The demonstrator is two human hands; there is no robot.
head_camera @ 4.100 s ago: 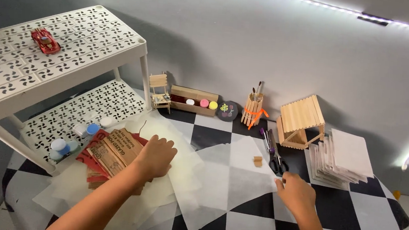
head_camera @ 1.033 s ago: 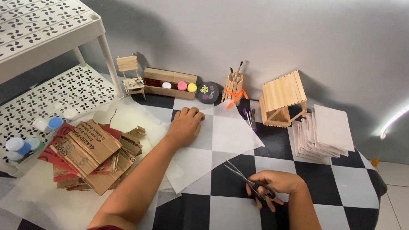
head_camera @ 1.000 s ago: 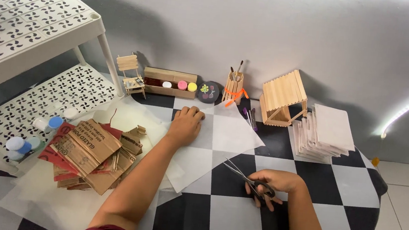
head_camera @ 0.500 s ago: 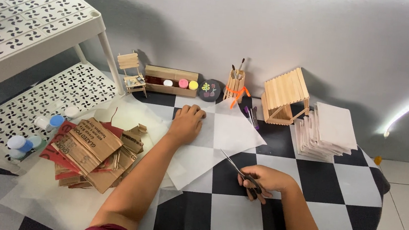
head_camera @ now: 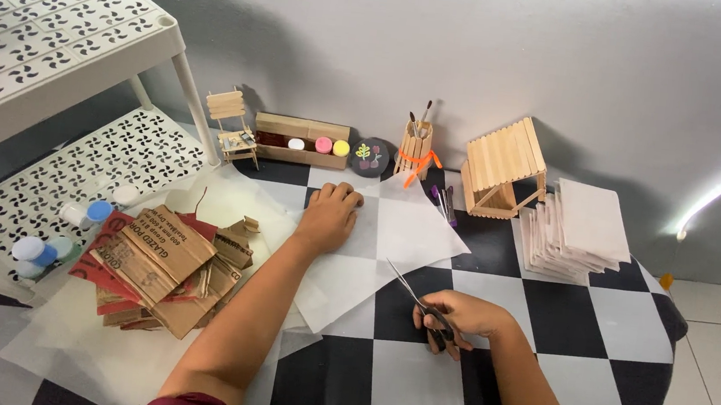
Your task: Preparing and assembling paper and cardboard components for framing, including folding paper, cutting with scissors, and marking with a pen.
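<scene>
Head view, left hand: the left hand (head_camera: 329, 215) lies palm down at frame centre, fingers together and slightly curled, pressing a translucent paper sheet (head_camera: 410, 234).
Right hand: the right hand (head_camera: 455, 316), lower centre-right, has fingers closed through the handles of scissors (head_camera: 418, 300), whose blades point up-left at the sheet's lower edge.
Packages: flattened brown and red cardboard boxes (head_camera: 162, 264) are piled at lower left, printed labels facing up.
Edges: a stack of white sheets (head_camera: 582, 231) sits by the table's right edge.
Open room: bare checkered tabletop (head_camera: 577, 329) lies at lower right.

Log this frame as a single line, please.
left hand: flat on translucent sheet | right hand: holding scissors, tips toward sheet edge | surface: checkered table
</scene>
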